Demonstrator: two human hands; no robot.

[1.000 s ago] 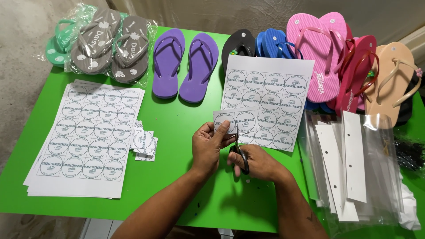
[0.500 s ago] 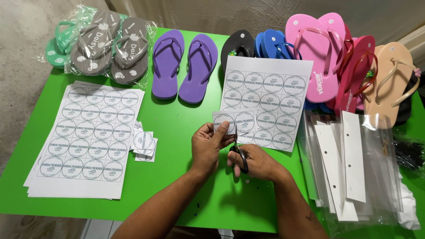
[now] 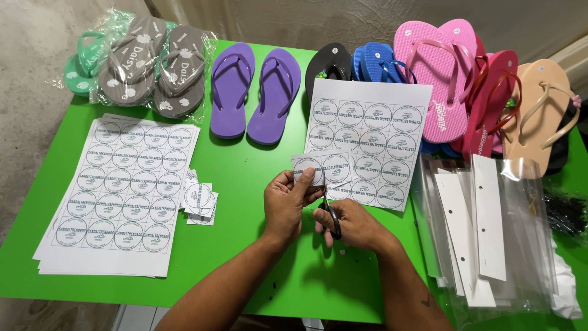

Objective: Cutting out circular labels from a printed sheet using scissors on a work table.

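While the left hand (image 3: 286, 205) pinches a small strip of round paper labels (image 3: 323, 168) between thumb and fingers just above the green desk (image 3: 245, 165), the right hand (image 3: 352, 222) has its fingers closed through the handles of black scissors (image 3: 331, 216) beneath the strip. A stack of label sheets (image 3: 119, 193) lies left, cut labels (image 3: 199, 199) beside it, purple flip-flops (image 3: 254, 92) behind.

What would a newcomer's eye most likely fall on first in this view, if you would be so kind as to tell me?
Probably the bright green table and the row of colourful flip-flops along its far edge, from the purple pair to the pink ones on the right. Next, at the near middle, the left hand holds a strip of round labels while the right hand works scissors on it. A stack of label sheets lies to the left.
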